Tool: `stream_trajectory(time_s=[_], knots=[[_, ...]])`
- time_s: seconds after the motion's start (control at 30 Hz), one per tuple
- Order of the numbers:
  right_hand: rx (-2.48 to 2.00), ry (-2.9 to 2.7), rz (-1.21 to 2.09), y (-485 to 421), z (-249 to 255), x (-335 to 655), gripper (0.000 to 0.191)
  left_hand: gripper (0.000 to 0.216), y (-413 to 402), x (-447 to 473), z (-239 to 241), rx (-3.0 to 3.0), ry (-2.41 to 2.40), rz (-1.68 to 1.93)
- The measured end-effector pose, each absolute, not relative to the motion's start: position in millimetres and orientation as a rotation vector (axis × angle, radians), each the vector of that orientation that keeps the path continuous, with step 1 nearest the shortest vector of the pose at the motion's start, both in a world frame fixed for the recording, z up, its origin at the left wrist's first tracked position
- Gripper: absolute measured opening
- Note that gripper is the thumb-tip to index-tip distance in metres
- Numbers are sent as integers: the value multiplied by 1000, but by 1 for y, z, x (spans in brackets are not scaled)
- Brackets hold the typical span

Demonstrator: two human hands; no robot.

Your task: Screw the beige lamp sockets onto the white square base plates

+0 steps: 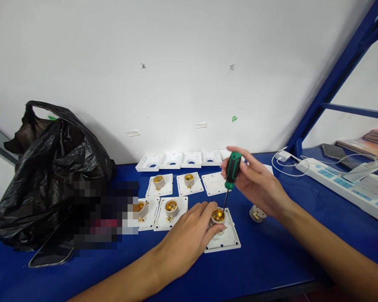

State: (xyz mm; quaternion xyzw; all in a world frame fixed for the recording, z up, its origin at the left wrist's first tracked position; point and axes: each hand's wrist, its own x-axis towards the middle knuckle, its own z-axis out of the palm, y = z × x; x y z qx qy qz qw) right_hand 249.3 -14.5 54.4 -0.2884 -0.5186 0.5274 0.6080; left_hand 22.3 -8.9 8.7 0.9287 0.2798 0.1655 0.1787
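Note:
My right hand [253,178] is closed around the green and black handle of a screwdriver [233,170]. Its thin shaft points down into a round lamp socket [218,215] with a brass-coloured inside. That socket sits on a white square base plate [228,239]. Fingers of my left hand [193,228] grip the socket from its left side and cover part of the plate. To the right, a loose lamp socket [257,214] lies on its side on the blue table. Whether the screwdriver tip meets a screw is hidden inside the socket.
Several white plates with sockets, such as this base plate [159,184], lie behind and left. White frame covers [149,162] line the wall. A black plastic bag [56,167] and a phone [52,251] are left; a power strip [340,182] with cables is right.

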Motion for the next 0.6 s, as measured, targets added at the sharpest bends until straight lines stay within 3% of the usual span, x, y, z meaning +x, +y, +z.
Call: stream_trajectory(time_s=[0.23,0.33,0.43,0.53,0.6], knots=[[-723,-855,886,12,54,276,26,23,15,48,33,2943,714,378],[-782,-823,700,22,47,285,25,50,24,72,36,3228,503,309],[-852,-843,516,27,43,290,28,57,28,87,33,3417,292,273],[-867,-901,424,28,41,292,29,63,30,87,33,3251,244,227],[-862,-925,399,29,40,292,29,57,33,83,36,3084,264,235]])
